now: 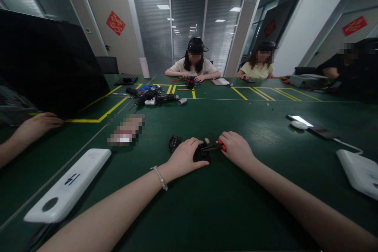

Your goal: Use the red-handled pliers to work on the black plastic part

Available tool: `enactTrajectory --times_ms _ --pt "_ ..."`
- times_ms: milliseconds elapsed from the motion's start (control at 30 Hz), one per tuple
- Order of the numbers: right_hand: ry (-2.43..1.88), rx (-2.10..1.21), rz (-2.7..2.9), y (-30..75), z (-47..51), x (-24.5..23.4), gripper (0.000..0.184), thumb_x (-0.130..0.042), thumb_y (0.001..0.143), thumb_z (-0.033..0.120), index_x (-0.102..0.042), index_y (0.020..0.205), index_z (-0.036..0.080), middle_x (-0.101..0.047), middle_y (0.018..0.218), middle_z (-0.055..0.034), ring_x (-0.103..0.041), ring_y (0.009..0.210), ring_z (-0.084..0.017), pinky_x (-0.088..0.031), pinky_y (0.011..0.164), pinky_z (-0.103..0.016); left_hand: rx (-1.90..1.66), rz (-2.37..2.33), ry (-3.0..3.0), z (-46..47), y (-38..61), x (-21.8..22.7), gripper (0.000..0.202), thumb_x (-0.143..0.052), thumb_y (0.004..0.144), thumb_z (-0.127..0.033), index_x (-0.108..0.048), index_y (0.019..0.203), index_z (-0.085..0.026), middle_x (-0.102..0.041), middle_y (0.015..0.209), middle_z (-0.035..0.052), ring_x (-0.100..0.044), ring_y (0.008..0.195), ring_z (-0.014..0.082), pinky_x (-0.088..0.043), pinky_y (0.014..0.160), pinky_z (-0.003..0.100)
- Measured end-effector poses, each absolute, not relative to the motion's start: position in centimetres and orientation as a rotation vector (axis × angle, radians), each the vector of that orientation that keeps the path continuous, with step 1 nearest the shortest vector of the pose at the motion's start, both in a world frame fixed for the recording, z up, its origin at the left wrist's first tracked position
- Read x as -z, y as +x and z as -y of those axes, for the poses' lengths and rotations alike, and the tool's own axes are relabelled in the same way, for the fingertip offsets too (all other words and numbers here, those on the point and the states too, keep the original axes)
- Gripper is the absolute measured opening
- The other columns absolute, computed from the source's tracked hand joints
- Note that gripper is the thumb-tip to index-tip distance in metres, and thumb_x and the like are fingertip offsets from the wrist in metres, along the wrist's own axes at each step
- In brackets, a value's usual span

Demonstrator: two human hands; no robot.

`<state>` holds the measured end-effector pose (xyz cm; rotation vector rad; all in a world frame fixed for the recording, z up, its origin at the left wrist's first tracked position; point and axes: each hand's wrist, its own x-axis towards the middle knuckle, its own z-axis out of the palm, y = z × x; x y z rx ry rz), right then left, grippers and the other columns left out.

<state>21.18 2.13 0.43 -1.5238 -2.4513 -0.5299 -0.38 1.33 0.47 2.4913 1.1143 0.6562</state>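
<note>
My left hand (186, 155), with a beaded bracelet (159, 177) at the wrist, is closed around a small black part (199, 154) on the green table. The part is mostly covered by my fingers, so its kind does not show. In my right hand (236, 145) are pliers with red handles (222, 145). Their dark jaws point left and meet the black part by my left thumb and fingers. Just left of my left hand lies another black ridged piece (174, 143). A small pale scrap (207, 140) sits beyond the jaws.
A white power bank (71, 185) lies at the left, another (358, 173) at the right near a phone (313, 126) and a white case (299, 125). Dark tools and cables (153, 95) are piled farther back. A co-worker's hand (38, 128) rests at far left; several people sit across the table.
</note>
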Motion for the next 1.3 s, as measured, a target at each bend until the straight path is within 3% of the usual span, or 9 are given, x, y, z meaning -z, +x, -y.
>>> enactTrajectory --times_ms 1300 --pt "-1.55 0.547 2.475 21.11 -2.11 -0.44 0.017 -0.057 0.066 0.015 -0.057 0.083 0.016 -0.058 0.086 -0.0049 -0.05 0.079 -0.019 -0.04 0.071 -0.032 -0.652 -1.108 2.496 -1.41 -0.35 -0.4 0.053 -0.058 0.067 -0.051 -0.045 0.109 -0.021 -0.05 0.106 0.0059 -0.05 0.094 0.023 -0.041 0.08 0.037"
